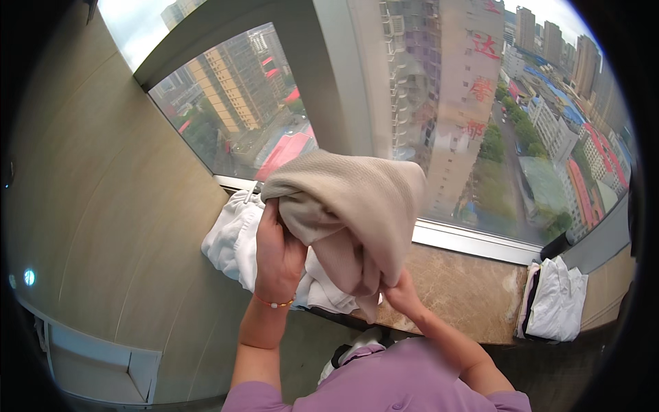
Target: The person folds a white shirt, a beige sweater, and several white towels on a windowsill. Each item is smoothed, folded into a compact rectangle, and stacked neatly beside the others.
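Observation:
A beige knit garment [355, 195], bunched and partly folded over itself, is held up in front of me above the window ledge. My left hand [278, 247] grips its left side, with the fingers hidden inside the fabric. At the lower right corner, my right hand [404, 296] pinches the cloth. Behind and below my left hand, white clothes [231, 242] lie in a loose heap on the ledge, one with a drawstring. Part of that heap is covered by the raised garment.
The brown marble ledge [458, 288] runs beneath a large window [443, 129] overlooking tall buildings. A stack of folded clothes [556, 301], white on top, sits at its right end. A tiled wall [113, 180] rises on the left, with a recessed box [98, 365] low down.

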